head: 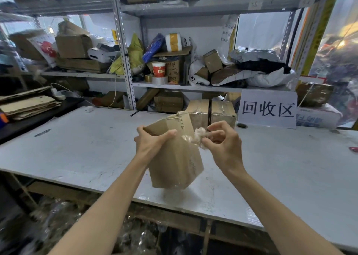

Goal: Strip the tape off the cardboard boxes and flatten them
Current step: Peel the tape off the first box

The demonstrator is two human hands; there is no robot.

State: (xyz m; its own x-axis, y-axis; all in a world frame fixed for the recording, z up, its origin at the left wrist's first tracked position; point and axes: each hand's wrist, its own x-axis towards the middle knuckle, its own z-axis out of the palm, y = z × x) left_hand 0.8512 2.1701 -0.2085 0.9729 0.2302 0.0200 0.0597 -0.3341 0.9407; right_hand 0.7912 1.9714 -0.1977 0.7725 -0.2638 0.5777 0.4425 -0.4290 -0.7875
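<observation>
A brown cardboard box (178,163) is held in the air over the white table (77,148), tilted, with a flap open at its top. My left hand (152,141) grips the box's upper left edge, thumb on the front face. My right hand (222,140) pinches a crumpled wad of clear tape (197,136) that still runs to the box's upper right side. Two more taped boxes (211,112) stand side by side behind it at the table's back edge.
Flattened cardboard (29,105) is stacked on a dark surface at the left. A white sign with black characters (268,108) leans at the back right. Metal shelves (124,47) hold cluttered boxes, bags and tape rolls. Crumpled plastic lies below the table's near edge (135,233).
</observation>
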